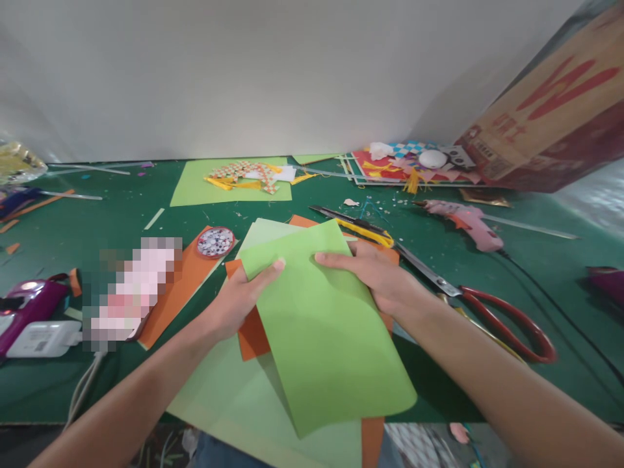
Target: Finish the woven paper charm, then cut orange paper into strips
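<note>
A bright green sheet of paper (pixel 322 338) is held up between both hands, one corner rounded at the lower right. My left hand (pixel 238 292) pinches its left edge, thumb on top and the other fingers hidden behind. At the opposite edge my right hand (pixel 375 270) grips the sheet the same way, thumb lying across its face. Beneath it lie a paler green sheet (pixel 229 390) and orange paper (pixel 251 331), partly covered. Just beyond my right hand are a yellow utility knife (pixel 365 231) and red-handled scissors (pixel 507 322).
A pink glue gun (pixel 468 224) with a cord lies at right, near a paper bag (pixel 546 110). At left are a round dish of small beads or eyes (pixel 215 242), a blurred-out phone (pixel 136 292) and a white plug (pixel 43 339). Woven paper pieces (pixel 244 174) lie at the back.
</note>
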Demonstrator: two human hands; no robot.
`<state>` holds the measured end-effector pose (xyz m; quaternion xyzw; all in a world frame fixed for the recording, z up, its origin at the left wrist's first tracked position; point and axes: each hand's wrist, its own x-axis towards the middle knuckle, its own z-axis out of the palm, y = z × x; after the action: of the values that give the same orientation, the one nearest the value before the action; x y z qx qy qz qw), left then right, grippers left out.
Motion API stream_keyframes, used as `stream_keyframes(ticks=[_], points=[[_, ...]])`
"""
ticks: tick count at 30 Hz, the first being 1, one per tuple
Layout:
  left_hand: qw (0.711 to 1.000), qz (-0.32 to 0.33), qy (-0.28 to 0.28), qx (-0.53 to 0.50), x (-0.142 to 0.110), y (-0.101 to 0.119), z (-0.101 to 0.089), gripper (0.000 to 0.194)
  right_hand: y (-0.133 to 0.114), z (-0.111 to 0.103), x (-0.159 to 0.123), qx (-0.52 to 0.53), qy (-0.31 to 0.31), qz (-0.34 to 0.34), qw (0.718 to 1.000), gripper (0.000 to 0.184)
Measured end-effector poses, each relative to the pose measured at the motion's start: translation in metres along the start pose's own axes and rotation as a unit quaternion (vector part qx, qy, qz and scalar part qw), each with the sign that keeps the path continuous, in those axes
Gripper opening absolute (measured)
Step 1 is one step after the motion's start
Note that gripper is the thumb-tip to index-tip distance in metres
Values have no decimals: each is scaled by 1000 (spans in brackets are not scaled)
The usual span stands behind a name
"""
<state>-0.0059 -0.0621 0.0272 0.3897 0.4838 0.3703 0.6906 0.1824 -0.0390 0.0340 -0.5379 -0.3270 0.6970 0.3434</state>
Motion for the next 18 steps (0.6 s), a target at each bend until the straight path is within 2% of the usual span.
stream_keyframes(ticks=[18], points=[[1000,-3,-11,29,2,-3,-4,46,-2,1,-1,-3,-6,-2,1000,15]])
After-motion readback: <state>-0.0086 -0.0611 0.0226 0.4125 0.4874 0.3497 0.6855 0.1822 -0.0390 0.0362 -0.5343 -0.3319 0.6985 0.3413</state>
